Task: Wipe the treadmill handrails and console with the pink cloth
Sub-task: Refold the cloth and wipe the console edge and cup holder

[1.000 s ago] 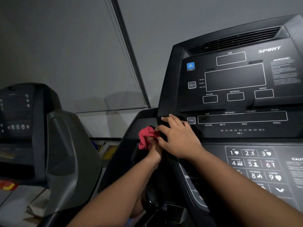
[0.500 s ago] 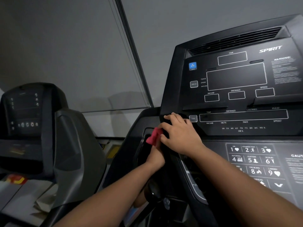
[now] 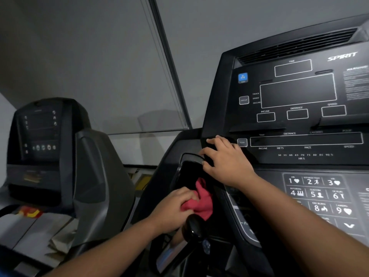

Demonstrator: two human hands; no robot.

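Left hand (image 3: pixel 171 210) is gripping the cloth (image 3: pixel 200 203) in the console (image 3: pixel 219 100) pocket; right hand (image 3: pixel 225 160) is resting spread, risking pressing buttons.

A pink cloth (image 3: pixel 201 202) is bunched and crumpled in the left grip (image 3: pixel 172 209), pressed against the dark recess at the black console's (image 3: pixel 295 148) left edge, below the right grip (image 3: pixel 227 158).

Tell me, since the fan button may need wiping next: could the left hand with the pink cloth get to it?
Probably yes. The left hand holds the pink cloth low beside the console, and the blue fan button sits uncovered higher up. The right hand rests between them, so it might need skirting.
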